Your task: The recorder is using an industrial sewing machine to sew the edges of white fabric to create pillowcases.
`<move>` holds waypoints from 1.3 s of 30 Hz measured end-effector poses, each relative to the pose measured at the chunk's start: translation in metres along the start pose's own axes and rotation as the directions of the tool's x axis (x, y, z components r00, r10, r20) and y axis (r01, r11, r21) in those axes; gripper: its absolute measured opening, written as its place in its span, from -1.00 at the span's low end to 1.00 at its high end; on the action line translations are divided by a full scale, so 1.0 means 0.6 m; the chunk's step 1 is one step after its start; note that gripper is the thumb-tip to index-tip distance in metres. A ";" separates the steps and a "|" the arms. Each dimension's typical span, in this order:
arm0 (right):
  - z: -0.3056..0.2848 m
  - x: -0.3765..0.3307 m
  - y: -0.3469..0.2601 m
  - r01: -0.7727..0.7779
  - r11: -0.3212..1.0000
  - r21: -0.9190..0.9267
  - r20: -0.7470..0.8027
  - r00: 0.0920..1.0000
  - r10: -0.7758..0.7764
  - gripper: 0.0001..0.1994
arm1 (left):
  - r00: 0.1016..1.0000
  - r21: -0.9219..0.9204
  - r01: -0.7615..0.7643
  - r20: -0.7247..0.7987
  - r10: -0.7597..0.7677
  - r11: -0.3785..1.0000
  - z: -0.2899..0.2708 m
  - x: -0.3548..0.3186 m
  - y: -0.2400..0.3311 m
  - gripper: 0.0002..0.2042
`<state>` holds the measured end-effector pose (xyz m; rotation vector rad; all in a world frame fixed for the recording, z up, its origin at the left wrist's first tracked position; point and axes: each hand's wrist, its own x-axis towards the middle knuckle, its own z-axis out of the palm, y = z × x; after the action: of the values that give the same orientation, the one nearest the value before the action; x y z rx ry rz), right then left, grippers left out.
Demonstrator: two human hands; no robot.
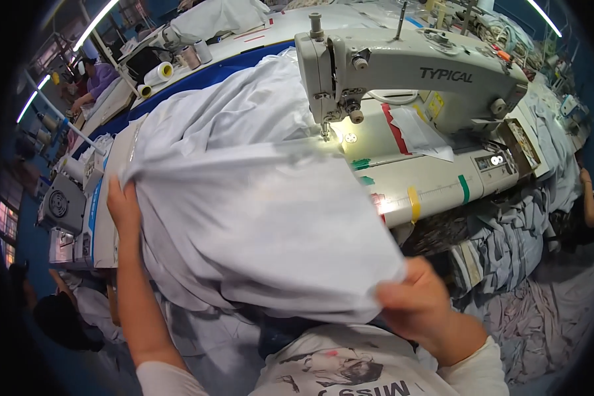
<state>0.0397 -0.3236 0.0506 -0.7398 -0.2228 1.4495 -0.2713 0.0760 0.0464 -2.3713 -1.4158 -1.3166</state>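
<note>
A large piece of white fabric (264, 218) stretches between my two hands, its far edge lying by the needle and presser foot of a sewing machine (402, 66). At the left, my left hand (124, 201) is closed on a bunched edge of the fabric, creases running out from the grip. My right hand (416, 297) pinches the near right corner between thumb and fingers, slightly blurred. The sewing machine's lamp lights the needle area. More of the white cloth is heaped behind the machine's needle side and hangs down in front of me.
Right of the needle, a white fabric piece with a red edge (419, 132) lies on the machine bed. Thread cones (158, 74) stand on the table behind. Stacked grey garments (501, 244) hang at the right. Other people, including one in purple (99, 82), sit nearby.
</note>
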 end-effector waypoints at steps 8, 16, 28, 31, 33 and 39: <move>0.000 -0.066 0.101 -0.330 0.944 0.021 -0.271 0.907 0.323 -0.78 | 0.991 0.166 0.131 -0.015 -0.131 0.977 0.099 0.138 0.025 -0.76; -0.066 -0.091 0.119 -0.332 0.936 0.119 -0.203 0.914 0.350 -0.80 | 0.887 0.270 0.226 0.341 -0.312 0.936 0.098 -0.007 -0.041 -0.53; -0.068 -0.077 0.080 -0.294 0.851 -0.435 0.032 0.940 0.341 -0.85 | 0.963 -0.400 0.034 0.258 0.077 0.916 -0.036 -0.175 0.222 -0.58; -0.015 -0.075 0.024 -0.055 0.872 -0.486 0.221 0.958 0.184 -0.87 | 0.159 -0.775 0.484 0.534 0.830 0.406 -0.112 -0.270 0.356 -0.68; 0.012 -0.079 -0.009 0.017 0.899 -0.437 0.289 0.949 0.123 -0.87 | 0.288 -0.716 0.371 0.694 0.660 0.591 -0.063 -0.322 0.397 -0.67; 0.001 -0.091 0.046 -0.147 0.970 -0.193 0.097 0.981 0.168 -0.88 | 0.847 -0.133 0.093 0.532 -0.008 0.987 0.073 -0.328 0.211 -0.64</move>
<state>0.0088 -0.3765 0.0509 -0.8422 -0.3979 1.6401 -0.1887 -0.1099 -0.0773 -2.9842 -1.5476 -0.8246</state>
